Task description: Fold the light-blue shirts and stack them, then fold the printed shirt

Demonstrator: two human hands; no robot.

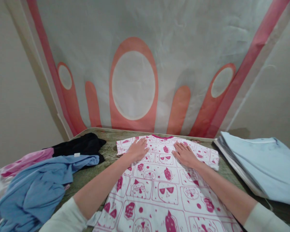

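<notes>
A white short-sleeved shirt with a pink cartoon print lies spread out, its pink-trimmed neckline at the far side. My left hand rests flat on it near the left shoulder, fingers stretched out. On the opposite shoulder lies my right hand, also flat with the fingers apart. Both palms press on the fabric and neither hand grips it. The shirt's near end runs out of view at the bottom.
On the left is a loose heap with a blue garment, a pink garment and a black garment. A stack of folded clothes sits at the right. Behind the wood-patterned table rises a printed backdrop.
</notes>
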